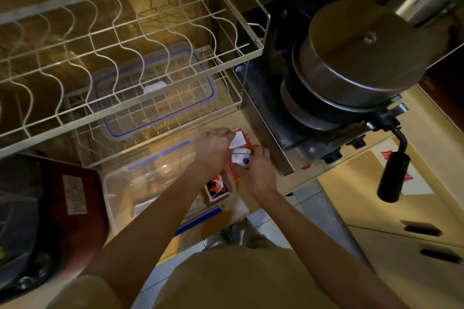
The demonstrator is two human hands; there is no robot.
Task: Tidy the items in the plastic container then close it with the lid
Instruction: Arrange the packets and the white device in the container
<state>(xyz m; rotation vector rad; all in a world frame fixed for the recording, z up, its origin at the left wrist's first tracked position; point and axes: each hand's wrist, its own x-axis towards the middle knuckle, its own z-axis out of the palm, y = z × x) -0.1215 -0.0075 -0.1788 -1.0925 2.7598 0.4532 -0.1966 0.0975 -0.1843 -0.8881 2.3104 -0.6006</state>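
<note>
A: Far left, 8 o'clock: dark red appliance (75,198) with a label, edge of frame. Above it, 10 o'clock: wire dish rack (120,40), two tiers. It overhangs the near work area.

B: Anything on the lower tier?

A: Clear lid (155,90), blue seal round the rim, lying flat under the upper wires. A pale patch shows at its middle; cannot tell what.

B: And the plastic container?

A: Plastic container (140,183) on the counter (301,178) at centre, just below the rack's front edge, open. Left part looks bare through the clear wall. Right end holds an orange-and-white carton (217,187). The left forearm crosses over the container and hides part of it.

B: Hands?

A: Left hand (213,148), fingers curled, pinching a white flap (238,139) at the top of an orange pack (232,168). Right hand (258,170) grips a small white object (241,157) with a dark blue button, touching the left.

B: Further right?

A: 2 o'clock: stove (288,133), steel pots (356,57) stacked, flat lid on top. Black pan handle (393,175) juts toward 4 o'clock. Drawer fronts (401,221) beneath.
</note>
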